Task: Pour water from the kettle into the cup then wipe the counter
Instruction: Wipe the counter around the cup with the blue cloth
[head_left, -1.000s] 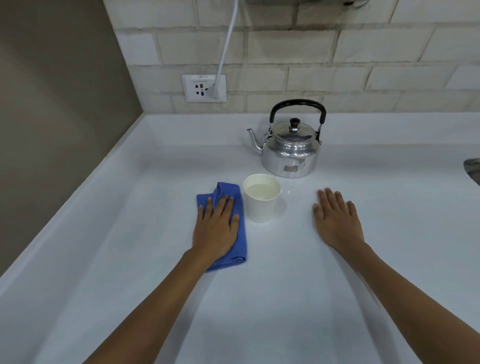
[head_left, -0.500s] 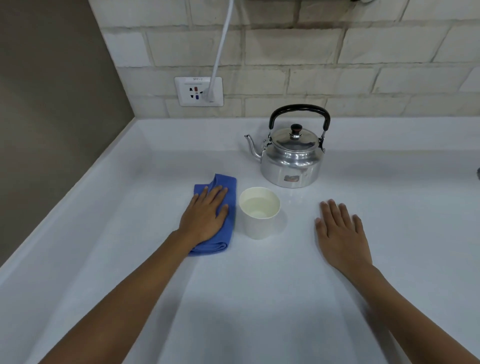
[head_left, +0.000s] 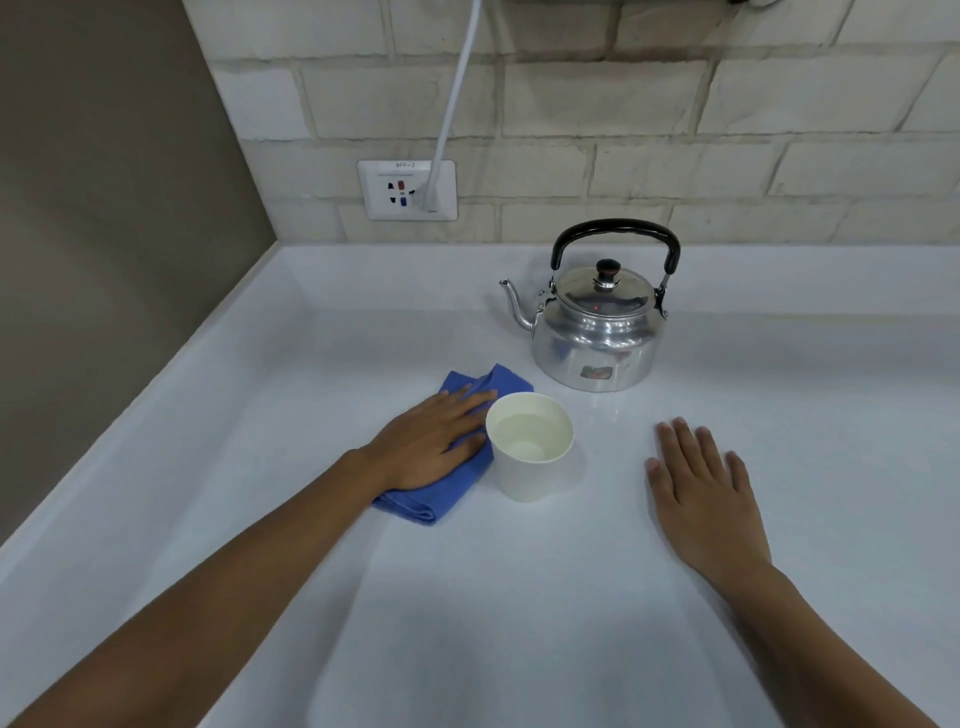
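Note:
A shiny metal kettle (head_left: 597, 332) with a black handle stands upright near the back of the white counter (head_left: 519, 597), spout to the left. In front of it a white paper cup (head_left: 530, 452) holds water. A folded blue cloth (head_left: 441, 493) lies flat just left of the cup, touching it or nearly so. My left hand (head_left: 431, 441) presses flat on the cloth, fingers pointing toward the cup. My right hand (head_left: 701, 488) rests palm down on the bare counter to the right of the cup, fingers spread, holding nothing.
A brick wall runs along the back with a white socket plate (head_left: 408, 189) and a white cable (head_left: 457, 93) going up from it. A brown side wall (head_left: 104, 208) bounds the counter on the left, with a raised white ledge (head_left: 171, 364).
My left hand has slid the cloth away from me and to the right, turning it toward the cup. The right hand stays flat in place. The camera view shifted slightly.

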